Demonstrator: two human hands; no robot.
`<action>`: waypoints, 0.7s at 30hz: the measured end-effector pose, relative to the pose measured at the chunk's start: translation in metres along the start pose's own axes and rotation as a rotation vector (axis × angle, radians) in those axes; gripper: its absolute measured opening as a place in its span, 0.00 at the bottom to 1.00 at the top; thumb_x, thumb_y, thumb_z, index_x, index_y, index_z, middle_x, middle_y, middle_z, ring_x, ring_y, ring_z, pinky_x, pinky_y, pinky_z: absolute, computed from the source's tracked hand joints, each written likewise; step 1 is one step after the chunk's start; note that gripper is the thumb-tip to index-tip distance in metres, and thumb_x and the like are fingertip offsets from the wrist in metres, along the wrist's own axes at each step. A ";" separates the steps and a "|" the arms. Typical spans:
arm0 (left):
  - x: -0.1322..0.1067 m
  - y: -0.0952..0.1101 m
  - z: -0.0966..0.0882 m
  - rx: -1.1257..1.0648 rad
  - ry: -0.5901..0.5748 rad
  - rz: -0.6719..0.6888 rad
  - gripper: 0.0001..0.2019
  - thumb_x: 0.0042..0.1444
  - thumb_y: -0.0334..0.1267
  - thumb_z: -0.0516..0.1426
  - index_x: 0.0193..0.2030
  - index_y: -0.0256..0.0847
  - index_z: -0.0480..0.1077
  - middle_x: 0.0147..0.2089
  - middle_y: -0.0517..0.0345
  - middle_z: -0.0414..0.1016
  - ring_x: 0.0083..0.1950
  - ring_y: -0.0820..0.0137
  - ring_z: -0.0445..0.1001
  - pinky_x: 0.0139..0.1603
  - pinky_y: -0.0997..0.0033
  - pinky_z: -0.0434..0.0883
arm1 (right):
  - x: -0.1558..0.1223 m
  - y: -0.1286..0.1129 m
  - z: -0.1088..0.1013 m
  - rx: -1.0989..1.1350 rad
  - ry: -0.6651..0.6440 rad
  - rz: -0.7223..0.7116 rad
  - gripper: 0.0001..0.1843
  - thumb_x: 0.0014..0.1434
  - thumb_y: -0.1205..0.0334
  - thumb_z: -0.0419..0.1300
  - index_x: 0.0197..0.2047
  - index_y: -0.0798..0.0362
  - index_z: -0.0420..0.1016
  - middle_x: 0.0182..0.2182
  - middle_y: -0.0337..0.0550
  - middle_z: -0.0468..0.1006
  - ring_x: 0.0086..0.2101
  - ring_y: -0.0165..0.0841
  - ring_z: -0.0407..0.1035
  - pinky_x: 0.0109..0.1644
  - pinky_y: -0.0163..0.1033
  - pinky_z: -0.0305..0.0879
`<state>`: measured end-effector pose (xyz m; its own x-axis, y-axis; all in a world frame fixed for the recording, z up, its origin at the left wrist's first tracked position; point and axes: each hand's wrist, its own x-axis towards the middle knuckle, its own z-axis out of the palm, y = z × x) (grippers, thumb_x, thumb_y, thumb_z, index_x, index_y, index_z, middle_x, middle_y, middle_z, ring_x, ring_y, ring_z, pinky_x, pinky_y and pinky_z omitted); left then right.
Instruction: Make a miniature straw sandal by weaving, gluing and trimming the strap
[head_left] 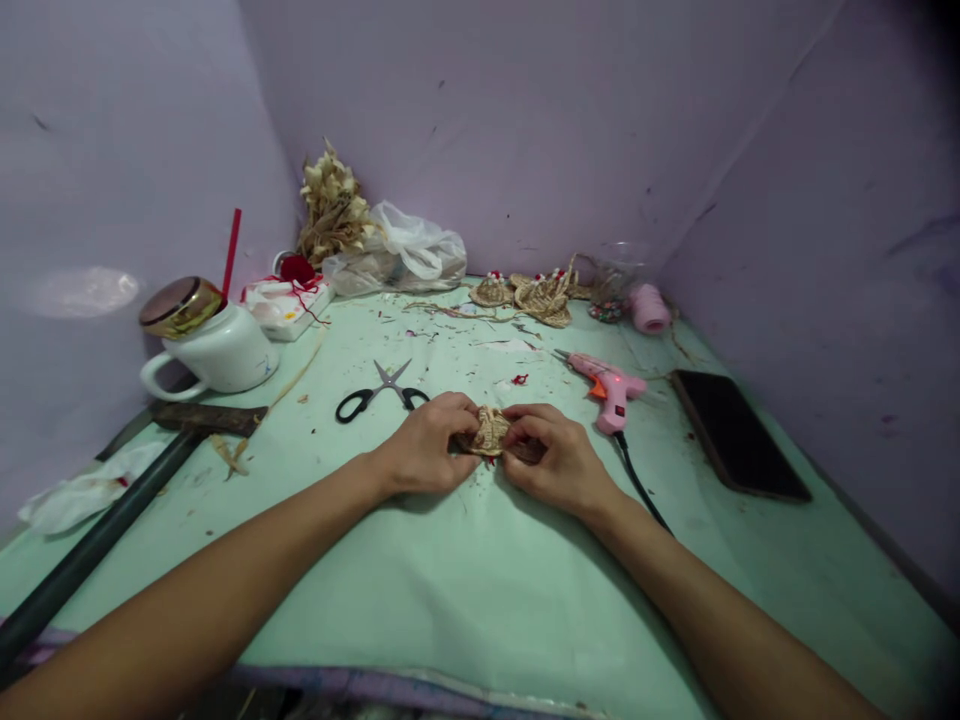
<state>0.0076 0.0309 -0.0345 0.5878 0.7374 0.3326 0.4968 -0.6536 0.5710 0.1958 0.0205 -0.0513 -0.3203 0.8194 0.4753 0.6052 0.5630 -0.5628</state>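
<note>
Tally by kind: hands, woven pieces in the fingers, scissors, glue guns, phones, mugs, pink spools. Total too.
Hands: 2 (left hand, right hand)
Held woven piece: 1
Scissors: 1 pair
Glue gun: 1
Phone: 1
Mug: 1
Pink spool: 1
Total: 8, scissors as one

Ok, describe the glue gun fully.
The glue gun, pink and plastic-looking, lies on its side on the green tabletop, beyond the right hand, no hand on it. Its nozzle points away and leftward. It has an orange trigger, a glowing red light, a dark switch on the handle and a black cord trailing toward the person.
</note>
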 end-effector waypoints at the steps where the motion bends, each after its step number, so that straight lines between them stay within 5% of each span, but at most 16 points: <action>1: -0.001 0.000 -0.004 -0.064 0.014 0.010 0.06 0.41 0.30 0.56 0.30 0.36 0.70 0.37 0.54 0.69 0.38 0.69 0.69 0.37 0.71 0.68 | 0.000 0.000 0.000 -0.002 0.010 -0.014 0.07 0.40 0.72 0.58 0.25 0.52 0.72 0.38 0.50 0.76 0.40 0.40 0.70 0.45 0.45 0.66; 4: -0.002 0.001 -0.013 -0.234 0.210 -0.104 0.09 0.45 0.31 0.54 0.35 0.36 0.70 0.41 0.52 0.70 0.40 0.69 0.69 0.36 0.71 0.69 | 0.000 -0.001 -0.002 -0.016 0.048 -0.054 0.06 0.41 0.72 0.58 0.25 0.52 0.70 0.38 0.51 0.75 0.41 0.40 0.69 0.45 0.46 0.66; 7: 0.002 0.002 -0.016 -0.372 0.398 -0.423 0.09 0.47 0.33 0.53 0.36 0.35 0.70 0.36 0.54 0.72 0.31 0.73 0.68 0.27 0.74 0.65 | 0.001 -0.003 -0.004 -0.038 0.082 -0.119 0.06 0.43 0.72 0.58 0.26 0.52 0.69 0.40 0.51 0.74 0.42 0.41 0.67 0.45 0.46 0.65; 10: 0.008 0.002 -0.015 -0.562 0.251 -0.620 0.11 0.43 0.34 0.56 0.35 0.33 0.71 0.27 0.58 0.71 0.22 0.77 0.62 0.21 0.77 0.60 | 0.002 -0.005 -0.005 -0.077 0.118 -0.208 0.06 0.46 0.73 0.57 0.27 0.51 0.69 0.43 0.50 0.72 0.44 0.41 0.65 0.46 0.47 0.65; 12: 0.010 0.002 -0.012 -0.654 0.156 -0.634 0.10 0.39 0.32 0.58 0.31 0.33 0.72 0.24 0.60 0.71 0.22 0.77 0.62 0.22 0.77 0.60 | 0.001 -0.006 -0.005 -0.100 0.137 -0.266 0.08 0.48 0.74 0.57 0.28 0.51 0.69 0.43 0.49 0.72 0.45 0.40 0.64 0.46 0.48 0.64; 15: 0.010 0.002 -0.007 -0.674 0.177 -0.608 0.07 0.35 0.30 0.59 0.26 0.33 0.71 0.24 0.60 0.71 0.26 0.75 0.65 0.28 0.76 0.62 | 0.000 -0.007 -0.004 -0.064 0.129 -0.294 0.08 0.48 0.74 0.57 0.30 0.51 0.69 0.44 0.49 0.71 0.45 0.40 0.64 0.46 0.47 0.64; 18: 0.008 0.002 -0.003 -0.687 0.184 -0.606 0.06 0.35 0.31 0.58 0.25 0.33 0.70 0.22 0.61 0.70 0.24 0.77 0.64 0.25 0.77 0.61 | 0.001 -0.006 -0.010 0.040 0.169 -0.188 0.07 0.48 0.70 0.58 0.32 0.52 0.67 0.45 0.51 0.70 0.46 0.41 0.65 0.47 0.47 0.63; 21: 0.007 0.001 -0.003 -0.721 0.165 -0.636 0.06 0.37 0.33 0.57 0.26 0.33 0.69 0.18 0.65 0.66 0.17 0.80 0.59 0.17 0.79 0.55 | 0.007 0.002 -0.028 0.049 0.345 0.017 0.03 0.50 0.63 0.56 0.32 0.51 0.66 0.42 0.50 0.73 0.45 0.41 0.66 0.48 0.47 0.62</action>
<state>0.0101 0.0360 -0.0295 0.2206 0.9670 -0.1271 0.1478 0.0957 0.9844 0.2153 0.0246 -0.0302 -0.0397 0.7489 0.6615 0.5699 0.5607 -0.6007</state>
